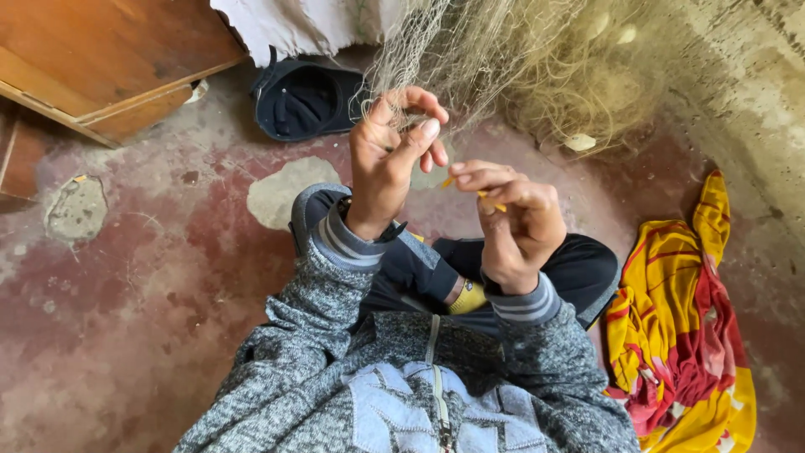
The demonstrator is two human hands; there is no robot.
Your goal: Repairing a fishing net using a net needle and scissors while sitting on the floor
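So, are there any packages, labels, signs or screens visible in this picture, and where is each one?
None: no package, label, sign or screen shows.
Fine pale fishing net: hangs at top centre, held in the left hand.
Small yellow netting needle: in the right hand.
Dark blue cap: on the floor, upper left.
Yellow and red patterned cloth: crumpled on the floor, right.

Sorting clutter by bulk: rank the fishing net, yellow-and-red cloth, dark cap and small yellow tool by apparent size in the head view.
1. Fishing net, largest, cut off by the frame.
2. Yellow-and-red cloth.
3. Dark cap, farther away, so unsure.
4. Small yellow tool in right hand, mostly hidden.
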